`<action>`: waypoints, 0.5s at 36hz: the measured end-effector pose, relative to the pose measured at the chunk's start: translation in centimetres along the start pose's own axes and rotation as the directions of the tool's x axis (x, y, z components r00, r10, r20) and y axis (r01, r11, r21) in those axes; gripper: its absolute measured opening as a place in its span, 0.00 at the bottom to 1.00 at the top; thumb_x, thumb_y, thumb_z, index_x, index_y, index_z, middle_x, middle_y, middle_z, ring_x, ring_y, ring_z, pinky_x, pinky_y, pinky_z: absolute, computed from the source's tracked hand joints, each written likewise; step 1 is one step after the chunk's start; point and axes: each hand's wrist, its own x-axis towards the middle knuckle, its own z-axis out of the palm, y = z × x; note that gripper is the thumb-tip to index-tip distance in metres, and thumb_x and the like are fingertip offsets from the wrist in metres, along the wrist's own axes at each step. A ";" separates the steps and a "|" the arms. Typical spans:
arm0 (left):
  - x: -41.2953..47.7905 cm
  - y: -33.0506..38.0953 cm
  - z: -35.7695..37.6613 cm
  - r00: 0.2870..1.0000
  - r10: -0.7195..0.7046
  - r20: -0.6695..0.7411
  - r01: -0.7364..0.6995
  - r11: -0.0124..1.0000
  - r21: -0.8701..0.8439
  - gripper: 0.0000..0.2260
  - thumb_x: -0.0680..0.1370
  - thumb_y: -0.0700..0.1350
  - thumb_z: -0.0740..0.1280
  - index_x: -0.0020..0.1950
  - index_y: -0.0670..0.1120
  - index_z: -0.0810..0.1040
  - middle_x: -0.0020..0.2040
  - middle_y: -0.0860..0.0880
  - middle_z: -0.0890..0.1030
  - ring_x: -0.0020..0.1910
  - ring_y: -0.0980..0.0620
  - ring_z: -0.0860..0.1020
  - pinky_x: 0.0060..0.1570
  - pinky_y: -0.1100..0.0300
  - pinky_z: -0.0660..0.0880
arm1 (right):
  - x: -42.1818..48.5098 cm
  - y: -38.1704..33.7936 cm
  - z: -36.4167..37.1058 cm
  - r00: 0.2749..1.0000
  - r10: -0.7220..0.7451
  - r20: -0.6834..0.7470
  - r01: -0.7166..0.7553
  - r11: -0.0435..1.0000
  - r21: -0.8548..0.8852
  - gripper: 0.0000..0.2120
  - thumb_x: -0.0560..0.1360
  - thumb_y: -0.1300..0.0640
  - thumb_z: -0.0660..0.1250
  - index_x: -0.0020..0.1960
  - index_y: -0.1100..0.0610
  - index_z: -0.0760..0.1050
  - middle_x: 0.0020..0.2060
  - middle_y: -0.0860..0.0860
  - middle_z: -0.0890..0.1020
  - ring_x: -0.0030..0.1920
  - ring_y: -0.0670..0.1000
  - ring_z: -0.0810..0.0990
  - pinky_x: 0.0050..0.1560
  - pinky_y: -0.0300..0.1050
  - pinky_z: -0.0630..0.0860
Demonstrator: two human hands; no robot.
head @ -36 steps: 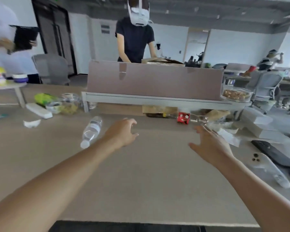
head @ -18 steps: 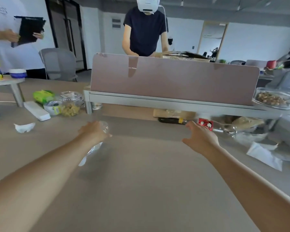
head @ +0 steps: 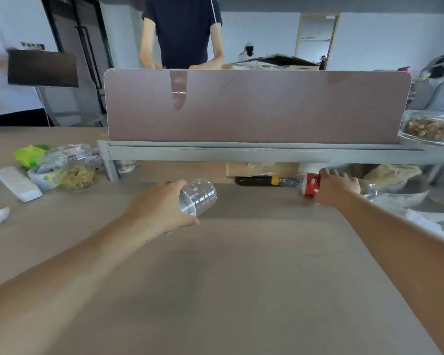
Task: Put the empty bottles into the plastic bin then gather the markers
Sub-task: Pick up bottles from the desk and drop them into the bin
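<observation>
My left hand [head: 162,208] grips a clear empty plastic bottle [head: 199,196] just above the desk, with the bottle's base end pointing away from me. My right hand [head: 337,187] reaches under the desk shelf and curls over a clear bottle with a red label [head: 310,185] that lies on its side. Left of that bottle lies a dark bottle with a yellow cap [head: 256,181], also on its side. No plastic bin and no markers are in view.
A grey shelf with a mauve divider panel [head: 256,108] crosses the desk. At the left sit a snack jar [head: 75,167], a green packet [head: 30,155] and a white remote [head: 18,184]. Bags and paper [head: 405,198] clutter the right. A person stands behind the divider.
My left hand closed round the clear bottle and lifted it off the desk. My right hand moved forward under the shelf onto the red-labelled bottle. The camera leaned closer.
</observation>
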 end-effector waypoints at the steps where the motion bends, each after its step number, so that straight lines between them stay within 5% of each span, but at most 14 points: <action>1: -0.2 0.4 0.0 1.000 0.012 0.005 -0.012 1.000 0.003 0.34 0.63 0.62 0.77 0.65 0.56 0.70 0.56 0.54 0.78 0.53 0.50 0.76 0.49 0.55 0.76 | 0.0 0.2 0.3 1.000 -0.009 -0.026 0.008 1.000 -0.029 0.32 0.68 0.51 0.69 0.69 0.55 0.62 0.65 0.55 0.72 0.66 0.58 0.69 0.64 0.55 0.67; 8: -1.8 4.2 -0.1 0.997 0.072 0.043 -0.068 0.995 -0.071 0.33 0.65 0.61 0.76 0.67 0.58 0.69 0.55 0.58 0.74 0.52 0.53 0.76 0.49 0.56 0.76 | -3.0 1.7 -0.9 0.980 -0.079 -0.184 0.066 0.995 -0.074 0.37 0.63 0.43 0.75 0.66 0.54 0.65 0.60 0.54 0.73 0.61 0.57 0.72 0.58 0.52 0.70; 18: -6.3 12.1 -0.4 0.980 0.196 0.041 -0.186 0.965 -0.183 0.28 0.66 0.55 0.75 0.63 0.55 0.72 0.54 0.57 0.77 0.48 0.51 0.78 0.42 0.59 0.74 | -13.4 5.3 -7.7 0.948 -0.092 -0.305 0.098 0.995 0.005 0.36 0.61 0.44 0.73 0.65 0.52 0.65 0.58 0.51 0.73 0.59 0.56 0.74 0.58 0.52 0.69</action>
